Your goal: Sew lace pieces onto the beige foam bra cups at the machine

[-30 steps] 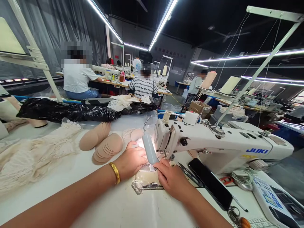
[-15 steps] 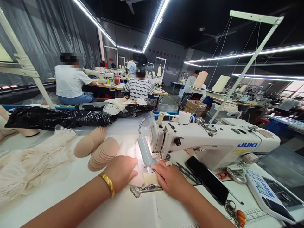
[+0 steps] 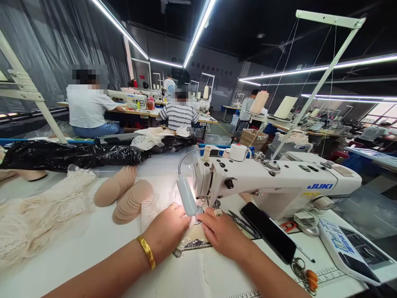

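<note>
The white sewing machine point(image 3: 273, 186) has a small grey lamp point(image 3: 185, 194) shining beside its needle area. Just left of the lamp, my left hand point(image 3: 169, 225), with a gold bangle, is closed on pale lace fabric point(image 3: 147, 211) that spreads out from under it. My right hand point(image 3: 221, 231) rests at the front of the needle area, thumb and fingers pressed together; what lies between them is hidden. The two hands' fingertips are close together, and the lamp covers part of the sewing spot.
Stacked beige oval pads point(image 3: 132, 203) and cream lace point(image 3: 46, 215) lie to the left. Right of my hand are scissors point(image 3: 243, 225), a black phone point(image 3: 268, 231), keys point(image 3: 302, 273) and a control box point(image 3: 349, 248). A black plastic bundle point(image 3: 71, 155) lies behind; co-workers sit beyond.
My left hand has moved in toward the needle, its fingers now curled where the thumb stood apart over a pinkish piece. White lace now shows left of it. My right hand stays nearly put.
</note>
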Motion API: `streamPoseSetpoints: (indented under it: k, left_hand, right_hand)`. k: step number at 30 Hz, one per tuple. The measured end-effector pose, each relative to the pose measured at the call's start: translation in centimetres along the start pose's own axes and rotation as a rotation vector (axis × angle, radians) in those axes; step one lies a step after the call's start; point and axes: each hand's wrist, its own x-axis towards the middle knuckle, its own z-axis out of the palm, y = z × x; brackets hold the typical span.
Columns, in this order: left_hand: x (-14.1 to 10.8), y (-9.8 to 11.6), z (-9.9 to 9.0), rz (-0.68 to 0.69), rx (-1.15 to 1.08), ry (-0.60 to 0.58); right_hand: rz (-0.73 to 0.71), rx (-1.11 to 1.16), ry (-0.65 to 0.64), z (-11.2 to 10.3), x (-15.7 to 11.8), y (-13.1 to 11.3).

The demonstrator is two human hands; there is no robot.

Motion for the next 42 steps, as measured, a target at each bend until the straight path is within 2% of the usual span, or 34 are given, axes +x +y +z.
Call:
streamPoseSetpoints:
  k: [5,10,13,19,23,28,31,34,36,38,40,42]
  left_hand:
    - [0.1,0.4,0.4,0.011,0.085,0.053]
    - [0.2,0.4,1.4,-0.015,0.075,0.097]
    - [0.3,0.3,1.3,-0.043,0.079,0.112]
    - [0.3,0.7,-0.1,-0.115,0.092,-0.009]
    - [0.6,0.8,0.0,-0.117,0.161,-0.074]
    - [-0.2,1.1,0.0,-0.064,0.201,-0.145]
    - [-3.1,2.0,-1.8,-0.045,0.203,-0.207]
    - [-7.8,3.3,-5.0,-0.001,0.127,-0.306]
    - [-11.4,4.0,-7.2,-0.029,-0.049,-0.374]
    - [-15.3,4.1,-9.1,-0.143,-0.275,-0.375]
    - [-19.1,3.9,-10.1,-0.278,-0.449,-0.356]
    - [-22.3,3.3,-10.4,-0.366,-0.545,-0.404]
  right_hand:
    - [-0.005,-0.015,-0.002,0.1,0.0,0.1]
    - [-0.009,-0.038,0.014,0.3,-0.2,0.1]
    - [-0.010,-0.039,0.015,0.3,-0.2,0.1]
    - [0.003,0.002,0.022,0.3,0.0,-0.1]
    - [-0.011,-0.002,0.045,0.7,0.0,0.2]
    - [-0.157,0.027,0.119,0.8,-0.4,0.2]
    - [-0.281,0.037,0.164,0.4,-0.4,-1.6]
    - [-0.397,-0.039,0.180,1.1,-0.4,-4.8]
    - [-0.477,-0.041,0.183,2.6,-0.9,-6.9]
    - [-0.539,0.098,0.140,4.3,-1.9,-8.7]
    - [-0.506,0.315,0.028,5.8,-3.3,-9.9]
    - [-0.373,0.452,-0.076,6.5,-4.6,-10.5]
